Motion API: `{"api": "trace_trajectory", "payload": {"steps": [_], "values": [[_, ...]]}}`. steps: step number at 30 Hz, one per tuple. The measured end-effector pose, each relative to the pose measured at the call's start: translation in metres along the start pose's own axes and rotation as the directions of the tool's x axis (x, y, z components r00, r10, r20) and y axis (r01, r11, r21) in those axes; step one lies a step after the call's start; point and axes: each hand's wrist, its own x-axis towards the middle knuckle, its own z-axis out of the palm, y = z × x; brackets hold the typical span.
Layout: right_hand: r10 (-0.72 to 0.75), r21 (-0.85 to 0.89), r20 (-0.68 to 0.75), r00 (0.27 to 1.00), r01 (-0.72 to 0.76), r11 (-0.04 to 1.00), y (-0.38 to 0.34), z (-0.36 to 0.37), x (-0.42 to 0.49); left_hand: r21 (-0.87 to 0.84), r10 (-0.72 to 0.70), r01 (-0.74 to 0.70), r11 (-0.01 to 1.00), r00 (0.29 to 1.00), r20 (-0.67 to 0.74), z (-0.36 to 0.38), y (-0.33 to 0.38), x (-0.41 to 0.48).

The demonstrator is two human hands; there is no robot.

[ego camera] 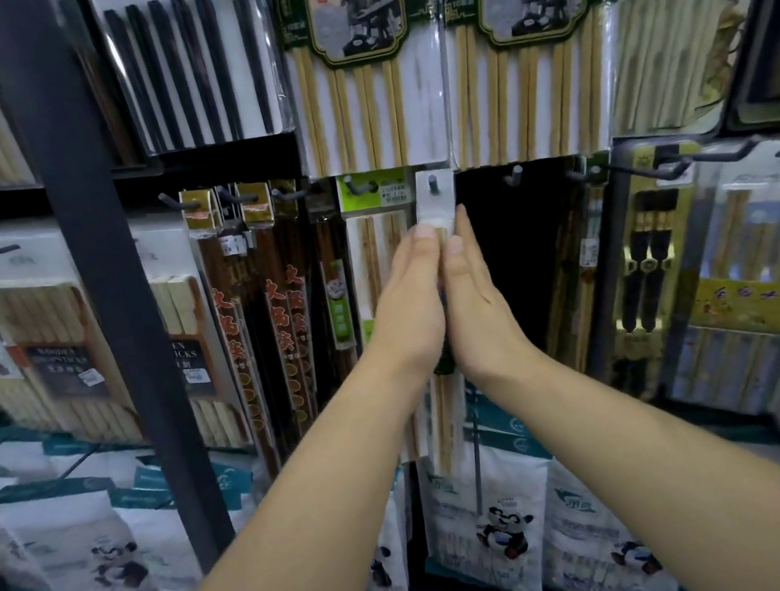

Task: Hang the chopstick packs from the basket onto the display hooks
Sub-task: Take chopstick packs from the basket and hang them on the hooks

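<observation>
A narrow clear pack of pale wooden chopsticks (443, 416) hangs upright in the middle of the display. Its white header (434, 204) sits over a dark display hook (432, 181). My left hand (410, 302) and my right hand (475, 301) hold the pack between them just below the header, one on each side, thumbs on its front. The hands cover the pack's middle, and its lower end shows beneath the wrists. The basket is not in view.
Right of the pack are two bare hooks (514, 177) (577, 173) before a dark gap. Left hang a green-labelled pack (371, 246) and dark chopstick packs (271, 285). Large bamboo packs (360, 50) hang above; panda-printed bags (496, 526) stand below. A black upright post (116, 291) is at left.
</observation>
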Motion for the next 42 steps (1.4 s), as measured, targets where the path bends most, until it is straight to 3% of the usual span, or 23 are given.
{"api": "trace_trajectory", "payload": {"steps": [8, 13, 17, 19, 27, 29, 32, 35, 37, 40, 42], "values": [[0.024, 0.065, -0.017, 1.0, -0.023, 0.998, 0.007, 0.005, 0.016, -0.022, -0.022, 0.023, 1.0, 0.999, 0.023, -0.001, 0.001, 0.016], [-0.019, -0.046, 0.091, 0.996, 0.024, 0.999, 0.027, 0.0, 0.005, -0.017, -0.049, 0.05, 0.999, 0.996, 0.078, -0.005, -0.019, 0.004], [-0.028, -0.187, 0.202, 0.979, 0.066, 0.98, 0.049, -0.007, -0.014, -0.182, -0.135, 0.154, 0.971, 0.984, 0.113, -0.007, -0.033, -0.01], [-0.027, -0.26, 0.231, 0.973, 0.088, 0.962, 0.061, -0.014, -0.028, -0.185, -0.137, 0.154, 0.97, 0.985, 0.102, -0.009, -0.039, -0.021], [0.152, -0.435, 0.244, 0.958, -0.032, 0.9, 0.123, -0.046, -0.166, 0.082, -0.137, 0.16, 0.984, 0.962, -0.236, -0.049, -0.109, -0.13], [0.219, -0.457, 0.297, 0.929, -0.063, 0.887, 0.143, -0.05, -0.211, 0.149, -0.194, 0.256, 0.955, 0.922, -0.336, -0.056, -0.144, -0.165], [0.357, -0.542, 0.43, 0.829, -0.079, 0.837, 0.176, -0.047, -0.273, 0.267, -0.387, 0.509, 0.818, 0.831, -0.4, -0.068, -0.205, -0.219], [0.56, -0.655, 0.54, 0.628, -0.105, 0.749, 0.215, -0.039, -0.325, 0.53, -0.487, 0.678, 0.509, 0.735, -0.472, -0.082, -0.252, -0.277], [0.642, -0.709, 0.565, 0.517, -0.093, 0.699, 0.245, -0.035, -0.354, 0.581, -0.517, 0.725, 0.37, 0.681, -0.52, -0.091, -0.27, -0.311], [0.727, -0.764, 0.571, 0.381, -0.078, 0.64, 0.284, -0.029, -0.388, 0.553, -0.603, 0.792, 0.259, 0.58, -0.548, -0.103, -0.282, -0.339], [0.756, -0.783, 0.567, 0.328, -0.072, 0.618, 0.305, -0.024, -0.404, 0.555, -0.64, 0.799, 0.234, 0.556, -0.531, -0.114, -0.289, -0.352]]}}
